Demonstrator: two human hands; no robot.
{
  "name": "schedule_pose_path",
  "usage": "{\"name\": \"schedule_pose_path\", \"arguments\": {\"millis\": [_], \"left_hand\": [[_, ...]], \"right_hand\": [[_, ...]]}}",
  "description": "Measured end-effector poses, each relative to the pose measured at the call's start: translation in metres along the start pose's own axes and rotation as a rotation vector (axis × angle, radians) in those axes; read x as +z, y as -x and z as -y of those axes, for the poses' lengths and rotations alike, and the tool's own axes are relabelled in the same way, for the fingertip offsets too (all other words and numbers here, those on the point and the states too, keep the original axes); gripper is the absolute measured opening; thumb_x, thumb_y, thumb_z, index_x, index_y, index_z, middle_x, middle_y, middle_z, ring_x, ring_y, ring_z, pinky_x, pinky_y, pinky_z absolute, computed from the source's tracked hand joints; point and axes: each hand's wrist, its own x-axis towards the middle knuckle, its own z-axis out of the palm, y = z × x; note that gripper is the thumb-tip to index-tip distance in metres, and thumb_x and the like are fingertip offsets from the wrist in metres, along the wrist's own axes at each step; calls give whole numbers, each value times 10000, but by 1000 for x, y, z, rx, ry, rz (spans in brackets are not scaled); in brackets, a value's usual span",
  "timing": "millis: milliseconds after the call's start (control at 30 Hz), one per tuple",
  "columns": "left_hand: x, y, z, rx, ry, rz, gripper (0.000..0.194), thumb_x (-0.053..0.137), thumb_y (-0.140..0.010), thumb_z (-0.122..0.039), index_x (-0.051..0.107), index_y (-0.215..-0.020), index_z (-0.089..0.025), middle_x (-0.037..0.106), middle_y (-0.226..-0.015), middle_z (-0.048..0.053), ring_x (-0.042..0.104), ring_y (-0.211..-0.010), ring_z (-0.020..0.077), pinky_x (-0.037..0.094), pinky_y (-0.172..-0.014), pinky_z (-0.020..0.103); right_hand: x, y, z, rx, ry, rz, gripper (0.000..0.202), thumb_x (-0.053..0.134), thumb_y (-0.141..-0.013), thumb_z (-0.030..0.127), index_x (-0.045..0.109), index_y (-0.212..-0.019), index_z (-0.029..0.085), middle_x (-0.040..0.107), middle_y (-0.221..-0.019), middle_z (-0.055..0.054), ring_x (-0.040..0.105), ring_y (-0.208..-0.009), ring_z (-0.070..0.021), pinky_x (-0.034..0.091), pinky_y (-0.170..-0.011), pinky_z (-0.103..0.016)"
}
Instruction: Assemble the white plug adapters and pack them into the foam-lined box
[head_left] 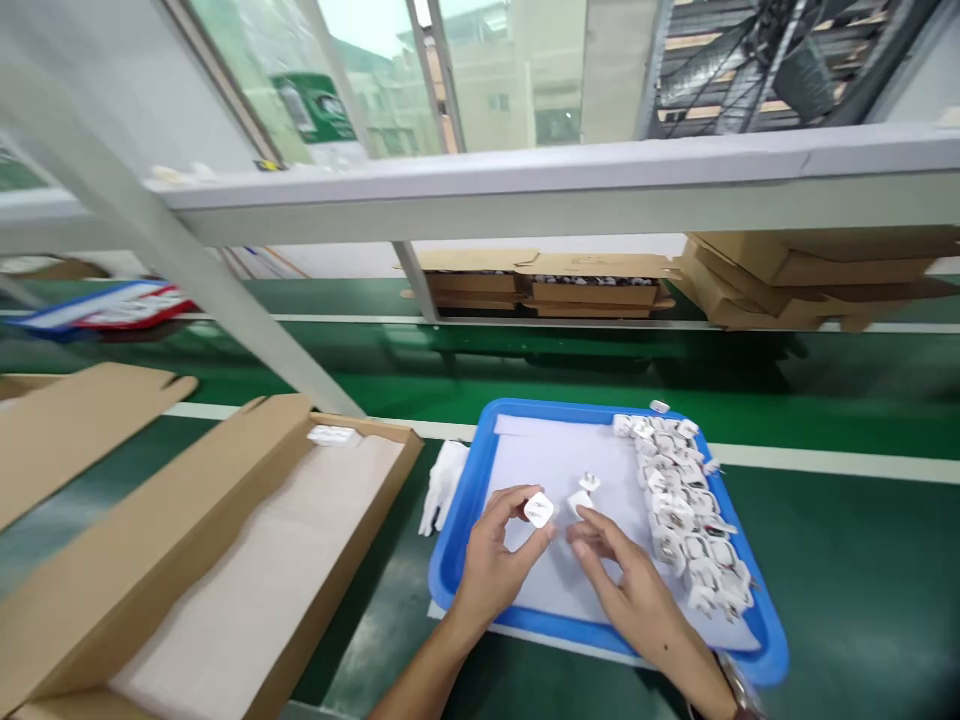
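Observation:
My left hand [501, 550] is closed, pinching a small white plug charger [538, 510] between thumb and fingers, with a square marked face turned up. Just right of it, my right hand [626, 575] has its thumb and index finger apart. Its index fingertip meets the edge of another white charger [579, 502]; I see no grip around it. Directly beyond that one is a white piece with metal prongs [589, 482]. Both hands are over a blue tray [450, 550] lined with white paper. Many white plug chargers [679, 500] lie in rows along the tray's right side.
Left of the tray is an open cardboard box [360, 540] with white lining and a small white packet [334, 436]. A white glove [444, 485] lies between box and tray. Filled cartons [592, 293] and stacked flat cardboard [810, 275] sit behind, beneath a ledge [525, 180].

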Motion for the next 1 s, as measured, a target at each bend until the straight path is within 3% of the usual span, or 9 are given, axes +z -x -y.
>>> {"name": "schedule_pose_path", "arguments": {"millis": [100,233,333,433,533,700,867,1000], "left_hand": [[-41,-17,-28,93,-194,-114,321,762,-865,-321,721,-1170,-230,691,-1144,83,666,-988,222,564,-838,326],[-129,-52,-56,98,-540,-288,355,740,-871,-400,705,-1183,-234,696,-1120,63,658,-886,200,561,-820,322],[-196,-82,-43,-37,-777,-316,443,695,-877,-487,670,-1235,-229,698,-1161,62,656,-933,220,555,-828,327],[-236,-103,-3,-131,-853,-286,400,715,-851,-470,695,-1101,-159,715,-1048,96,657,-921,262,553,-814,369],[-250,-110,41,-204,-900,-285,339,751,-861,-412,689,-1034,-127,701,-1033,101,661,-842,228,558,-841,412],[-254,-111,89,-275,-915,-360,291,665,-976,-350,645,-1189,-152,666,-1197,85,670,-1006,226,573,-890,439],[-257,-114,107,-296,-861,-422,316,667,-980,-326,632,-1243,-155,655,-1256,99,677,-1035,234,589,-895,444],[-251,-110,104,-266,-793,-482,316,665,-983,-321,628,-1249,-155,661,-1238,97,685,-1012,227,599,-872,432]], "right_hand": [[10,5,-6,-115,193,-6,426,557,-1024,441,550,-1422,291,763,-1228,-102,759,-1087,-288,658,-894,-395],[13,5,-6,-358,320,-2,410,565,-1019,411,543,-1418,318,792,-1179,-69,802,-961,-281,697,-731,-324],[13,4,-3,-473,336,-9,404,539,-1032,399,530,-1427,312,805,-1142,-63,811,-910,-280,700,-698,-317],[12,4,-3,-509,337,-27,397,531,-1035,396,549,-1421,309,812,-1121,-60,815,-880,-283,699,-668,-319],[7,4,0,-523,338,-28,403,544,-1028,376,570,-1426,316,806,-1148,-51,812,-904,-283,693,-666,-309],[-7,7,12,-509,358,121,406,520,-1037,307,590,-1436,343,760,-1270,-24,775,-1065,-279,666,-828,-305],[-2,4,-2,-500,452,126,399,505,-1041,312,622,-1422,309,761,-1262,-37,775,-1066,-281,676,-770,-276],[6,1,-20,-552,519,129,375,529,-1031,308,660,-1382,281,773,-1231,-54,784,-1035,-289,681,-763,-280]]}}
